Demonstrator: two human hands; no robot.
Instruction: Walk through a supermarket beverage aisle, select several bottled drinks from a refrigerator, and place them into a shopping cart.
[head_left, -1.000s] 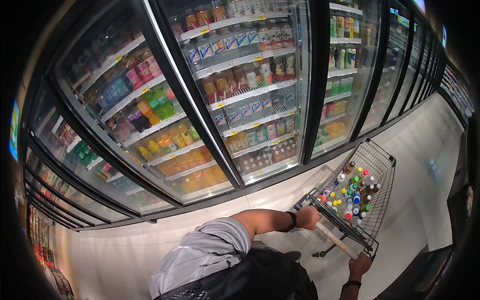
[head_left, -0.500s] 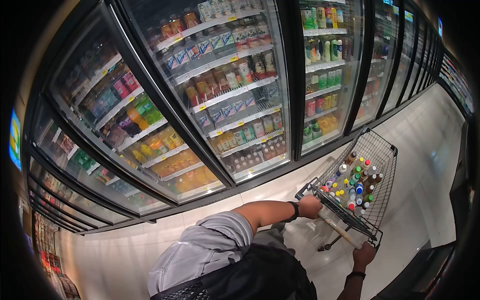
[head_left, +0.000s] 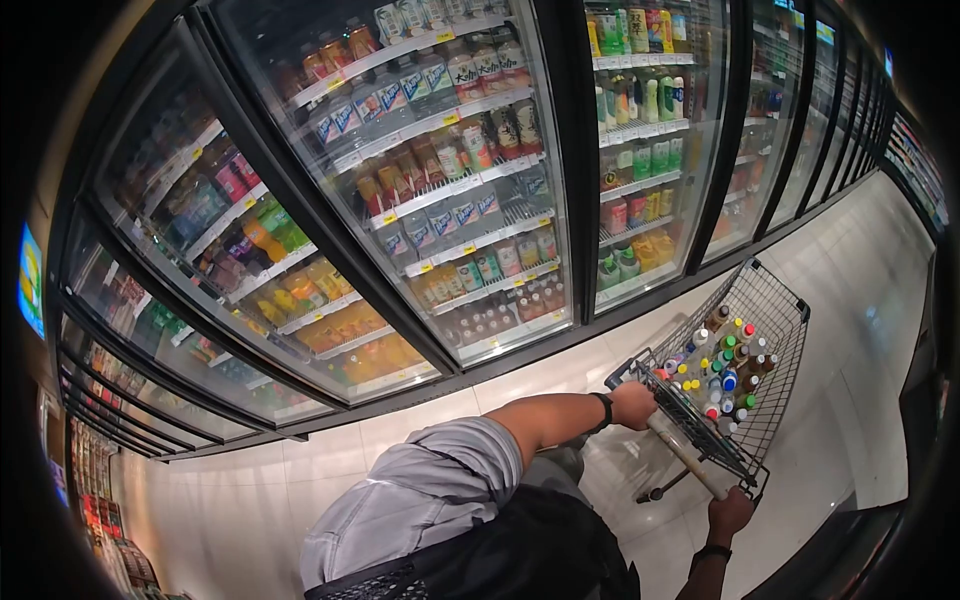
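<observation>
Head view: cart (head_left: 770, 310) nose up-right.

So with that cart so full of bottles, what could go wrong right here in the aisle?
The bottles stand loose and upright in the cart; a jolt or sharp turn might topple them against each other. The cart's front runs close to the glass cooler doors, so drifting left could bump them. The left hand and right hand grip opposite ends of the handle, and the floor looks glossy, perhaps slippery.
</observation>
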